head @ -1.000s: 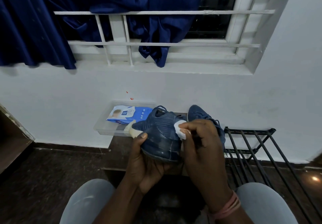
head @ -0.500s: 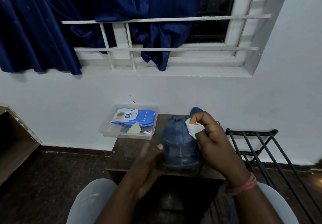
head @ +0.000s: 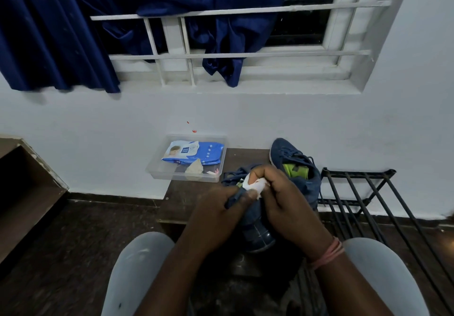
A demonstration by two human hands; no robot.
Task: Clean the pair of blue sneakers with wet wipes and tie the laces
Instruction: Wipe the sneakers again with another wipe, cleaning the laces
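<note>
Both hands meet on the sneaker (head: 255,229) I hold: my left hand (head: 216,215) grips its collar from 9 o'clock, my right hand (head: 290,207) pinches the white wipe (head: 253,186) against it from 3. Its long axis runs 6 to 12, toe toward me. Its mate (head: 294,165) rests at 1 o'clock on the stool (head: 194,192), just beyond my right hand, laces loose

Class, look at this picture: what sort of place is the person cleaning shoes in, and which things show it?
Probably a room in a home: a barred window with a blue curtain, a metal shoe rack, and a dark tiled floor.
</note>
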